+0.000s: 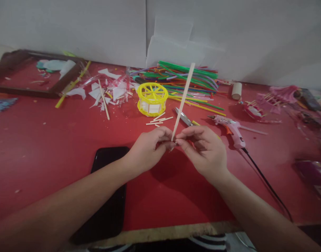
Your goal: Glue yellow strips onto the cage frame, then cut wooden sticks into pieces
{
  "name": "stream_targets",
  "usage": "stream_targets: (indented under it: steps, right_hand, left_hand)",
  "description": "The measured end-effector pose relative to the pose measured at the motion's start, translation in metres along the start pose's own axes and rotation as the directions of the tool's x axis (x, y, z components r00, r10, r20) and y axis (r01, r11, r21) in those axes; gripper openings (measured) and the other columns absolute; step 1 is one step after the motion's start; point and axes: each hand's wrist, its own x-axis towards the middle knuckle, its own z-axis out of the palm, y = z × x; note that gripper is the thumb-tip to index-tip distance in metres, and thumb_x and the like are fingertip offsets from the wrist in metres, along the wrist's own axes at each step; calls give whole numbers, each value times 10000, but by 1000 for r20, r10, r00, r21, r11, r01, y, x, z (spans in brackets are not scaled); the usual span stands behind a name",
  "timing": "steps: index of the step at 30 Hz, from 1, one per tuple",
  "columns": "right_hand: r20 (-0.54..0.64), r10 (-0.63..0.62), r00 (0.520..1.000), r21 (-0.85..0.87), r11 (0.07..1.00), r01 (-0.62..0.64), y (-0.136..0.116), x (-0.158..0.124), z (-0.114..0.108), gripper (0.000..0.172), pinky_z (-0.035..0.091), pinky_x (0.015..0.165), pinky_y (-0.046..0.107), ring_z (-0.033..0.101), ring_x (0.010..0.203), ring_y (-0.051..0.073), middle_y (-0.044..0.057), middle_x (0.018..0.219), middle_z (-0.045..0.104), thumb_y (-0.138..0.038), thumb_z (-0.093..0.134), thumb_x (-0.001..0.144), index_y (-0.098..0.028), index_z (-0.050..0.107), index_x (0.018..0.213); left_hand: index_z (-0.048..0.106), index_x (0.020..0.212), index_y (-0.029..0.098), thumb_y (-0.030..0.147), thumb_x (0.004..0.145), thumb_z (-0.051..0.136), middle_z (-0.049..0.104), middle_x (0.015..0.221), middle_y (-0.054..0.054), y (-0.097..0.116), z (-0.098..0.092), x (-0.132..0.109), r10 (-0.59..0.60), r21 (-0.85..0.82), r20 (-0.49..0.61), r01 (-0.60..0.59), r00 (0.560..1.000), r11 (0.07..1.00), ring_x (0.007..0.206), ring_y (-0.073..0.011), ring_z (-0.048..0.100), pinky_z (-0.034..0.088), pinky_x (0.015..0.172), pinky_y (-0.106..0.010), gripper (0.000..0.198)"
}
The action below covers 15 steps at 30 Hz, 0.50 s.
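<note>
A long pale wooden stick (184, 96) stands nearly upright above the table, leaning slightly right. My left hand (152, 147) pinches its lower end between thumb and fingers. Thumb and index finger of my right hand (206, 148) close on the same low end, touching the left fingertips; the exact contact is partly hidden. Just beyond my hands lie several short cut sticks (159, 120). Behind them is a small round yellow-rimmed craft piece (152, 99) with spokes on top and white panels. Metal cutters (183, 117) lie partly behind the stick and my right hand.
A pink glue gun (230, 129) with a black cord rests at right. A black phone (110, 196) lies under my left forearm. Colourful pipe cleaners (202, 78) are piled at the back, beside paper scraps (119, 91). A dark wooden frame (42, 92) sits far left, pink craft pieces (272, 101) right.
</note>
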Motion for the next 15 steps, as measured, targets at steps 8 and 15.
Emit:
stream_targets:
  steps: [8, 15]
  right_hand:
    - [105, -15, 994, -24, 1000, 18, 6, 0, -2, 124, 577, 739, 301, 667, 796, 142, 13, 866, 666, -164, 634, 823, -225, 581, 918]
    - [213, -125, 969, -297, 937, 186, 1, 8, -13, 22, 538, 712, 296, 660, 763, 147, 19, 820, 702, -220, 674, 816, -218, 685, 835]
  left_hand:
    - [507, 844, 232, 109, 790, 605, 681, 709, 53, 0, -1, -3, -64, 38, 2, 64, 998, 997, 740, -163, 715, 521, 685, -252, 166]
    - [652, 720, 210, 195, 831, 624, 624, 890, -1, -3, -2, -3, 113, 331, 0, -107, 994, 938, 729, -140, 653, 492, 644, -257, 116]
